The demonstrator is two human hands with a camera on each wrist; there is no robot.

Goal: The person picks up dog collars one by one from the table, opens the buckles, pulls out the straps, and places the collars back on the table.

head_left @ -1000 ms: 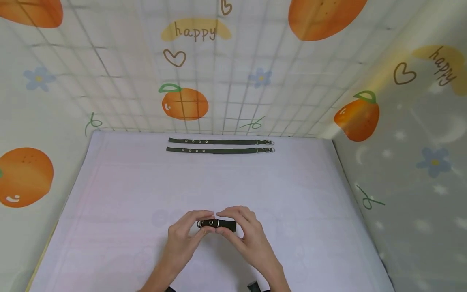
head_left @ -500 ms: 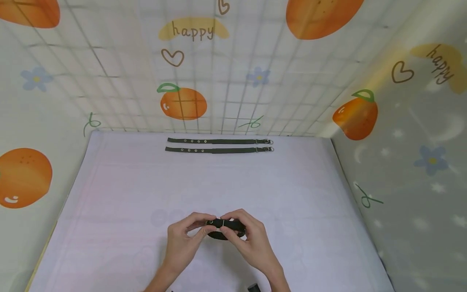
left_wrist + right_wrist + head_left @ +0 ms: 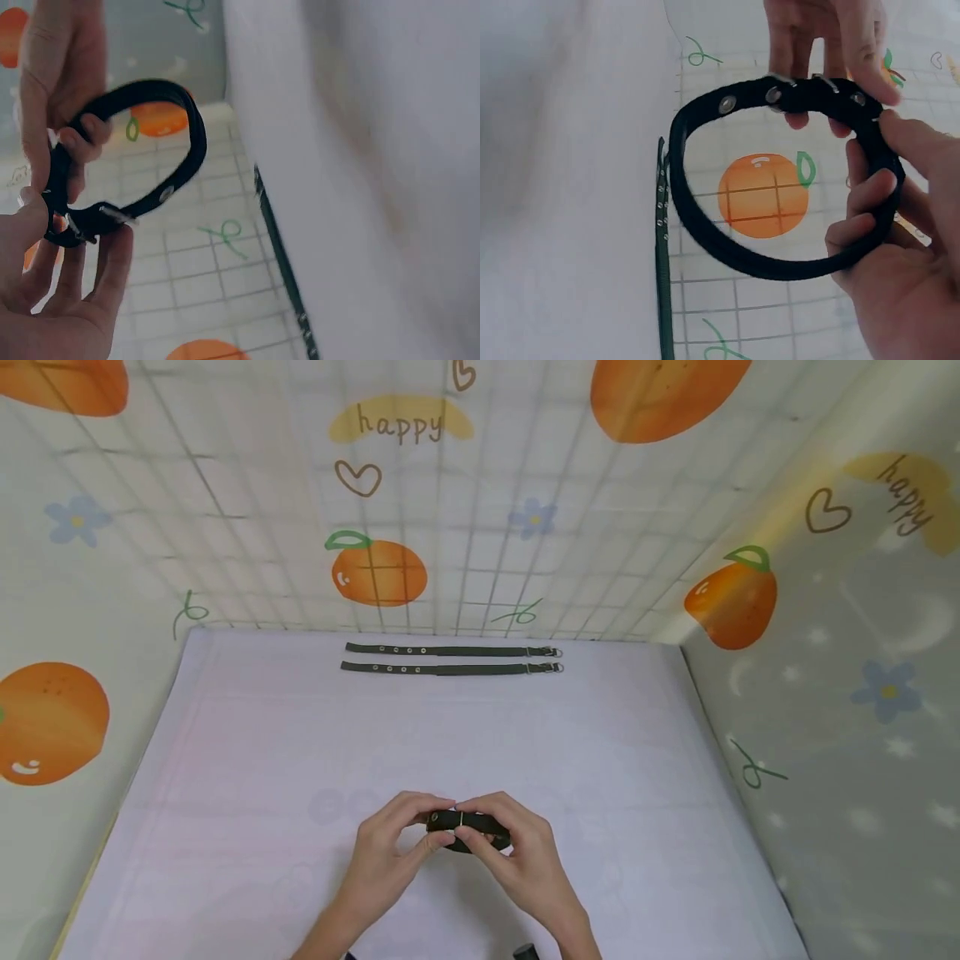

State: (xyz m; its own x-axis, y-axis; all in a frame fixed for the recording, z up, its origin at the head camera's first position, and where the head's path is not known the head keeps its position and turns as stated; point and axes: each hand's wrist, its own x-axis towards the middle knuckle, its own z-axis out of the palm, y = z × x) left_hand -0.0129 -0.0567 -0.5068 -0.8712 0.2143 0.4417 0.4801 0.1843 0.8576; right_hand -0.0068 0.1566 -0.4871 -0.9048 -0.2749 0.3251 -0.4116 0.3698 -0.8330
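Note:
A dark pet collar point(image 3: 482, 822) is bent round into a closed loop between the two hands, above the white table. The left hand point(image 3: 386, 847) pinches its buckle end; in the left wrist view the metal buckle point(image 3: 114, 215) lies by that hand's fingertips. The right hand point(image 3: 517, 847) grips the strap beside a thin metal keeper, and in the right wrist view its fingers point(image 3: 862, 191) curl round the band. Metal eyelets point(image 3: 727, 104) dot the strap near the buckle. Both thumbs nearly meet at the keeper.
Two more dark collars point(image 3: 480, 652) point(image 3: 480, 670) lie flat and parallel along the far edge of the white table point(image 3: 262, 760). Patterned curtains point(image 3: 262, 527) with oranges stand at the back and sides. A dark cylindrical piece point(image 3: 527, 952) shows at the right wrist.
The collar has tilted so its lower loop shows below the hands. Both hands have shifted slightly right, and their fingertips have come down onto the strap on either side of the keeper.

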